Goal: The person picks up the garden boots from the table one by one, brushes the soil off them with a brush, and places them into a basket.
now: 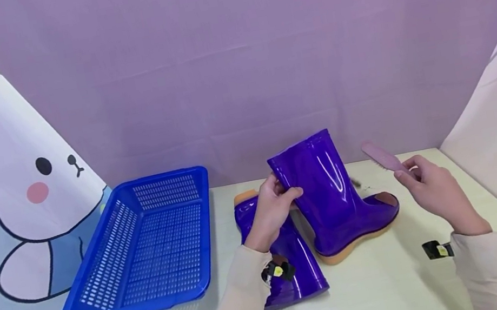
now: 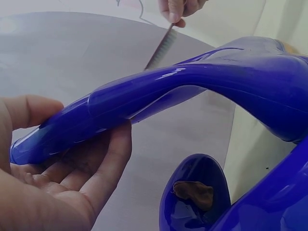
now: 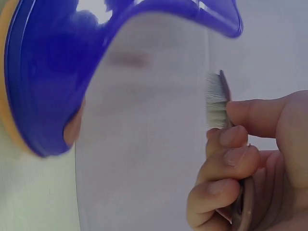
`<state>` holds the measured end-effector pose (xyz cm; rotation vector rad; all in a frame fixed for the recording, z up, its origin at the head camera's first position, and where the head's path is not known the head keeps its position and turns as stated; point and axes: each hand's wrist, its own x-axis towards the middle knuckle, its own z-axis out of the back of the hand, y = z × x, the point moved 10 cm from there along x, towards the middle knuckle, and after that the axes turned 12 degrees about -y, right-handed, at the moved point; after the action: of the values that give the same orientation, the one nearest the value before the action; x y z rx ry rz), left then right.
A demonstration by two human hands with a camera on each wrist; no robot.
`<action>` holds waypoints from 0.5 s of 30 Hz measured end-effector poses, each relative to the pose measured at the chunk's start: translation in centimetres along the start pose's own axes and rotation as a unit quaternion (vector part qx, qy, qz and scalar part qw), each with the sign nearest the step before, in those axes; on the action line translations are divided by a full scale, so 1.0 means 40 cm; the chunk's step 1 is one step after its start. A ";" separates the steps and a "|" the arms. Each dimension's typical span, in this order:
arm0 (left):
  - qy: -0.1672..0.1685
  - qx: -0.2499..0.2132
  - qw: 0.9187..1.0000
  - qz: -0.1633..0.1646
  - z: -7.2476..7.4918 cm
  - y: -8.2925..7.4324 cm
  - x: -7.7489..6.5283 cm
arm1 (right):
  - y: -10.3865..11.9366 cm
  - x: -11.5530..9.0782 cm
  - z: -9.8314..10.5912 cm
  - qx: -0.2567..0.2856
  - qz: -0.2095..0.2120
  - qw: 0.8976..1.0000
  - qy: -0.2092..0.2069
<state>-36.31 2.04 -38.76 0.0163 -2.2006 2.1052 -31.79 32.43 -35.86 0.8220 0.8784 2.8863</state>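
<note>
My left hand [image 1: 271, 210] grips the shaft of a purple rain boot [image 1: 326, 191] near its top, thumb on one face and fingers on the other. This boot stands tilted, its tan sole low over the table and its toe pointing right, with a brown patch [image 1: 386, 199] on the toe. My right hand [image 1: 435, 195] holds a pink brush [image 1: 381, 157] by its handle, fingers curled round it. The pale bristles [image 3: 216, 101] are apart from the boot. A second purple boot [image 1: 306, 269] lies on its side under my left forearm, a brown patch [image 2: 193, 193] on its toe.
On the left of the pale table [image 1: 375, 293] sits a blue plastic basket [image 1: 204, 228] with perforated sides. A purple cloth backdrop [image 1: 224, 71] rises behind the table. Printed cloth with a cartoon rabbit [image 1: 31, 153] hangs at the left.
</note>
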 end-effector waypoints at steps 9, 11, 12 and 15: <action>-0.017 0.005 0.999 -0.029 0.016 -0.025 0.003 | -0.078 -0.007 0.020 -0.020 -0.032 0.998 0.045; -0.016 0.007 0.999 -0.038 0.017 -0.033 0.002 | -0.083 -0.011 0.019 -0.020 -0.035 0.997 0.060; -0.016 0.007 0.999 -0.042 0.018 -0.036 0.001 | -0.084 -0.013 0.017 -0.018 -0.037 0.997 0.068; -0.009 -0.001 0.999 -0.054 0.017 -0.047 -0.003 | -0.082 -0.025 0.005 -0.009 -0.045 0.994 0.099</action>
<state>-36.11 1.25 -36.93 0.1509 -2.1587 2.0545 -31.29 35.13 -37.92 0.4877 0.8761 2.9270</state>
